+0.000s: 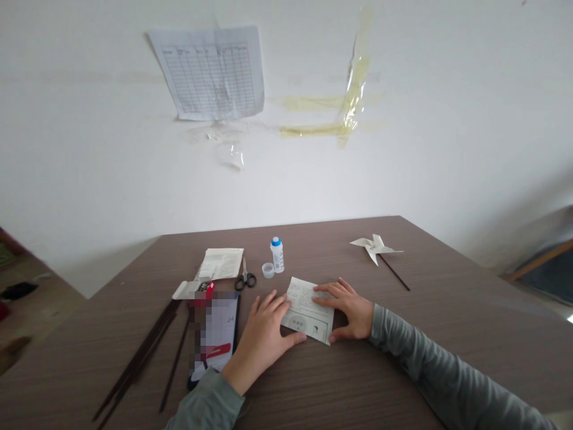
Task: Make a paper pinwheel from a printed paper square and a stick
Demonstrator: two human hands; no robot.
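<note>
A small printed sheet of paper (308,307) lies flat on the table in front of me, turned at a slight angle. My left hand (268,328) rests at its left edge, fingers spread, thumb near the lower edge. On the right side, my right hand (347,307) has its fingertips on the paper and its thumb by the lower right corner. Neither hand grips anything. Beyond the paper stands a white glue bottle (277,257) with a blue top, and its clear cap (268,270) sits beside it.
Black-handled scissors (245,279) lie beside a stack of paper (222,263). A phone (221,334) and several thin dark sticks (138,358) are at the left. A paper pinwheel (376,246) on a stick lies at the far right. The wall (313,185) borders the table's back.
</note>
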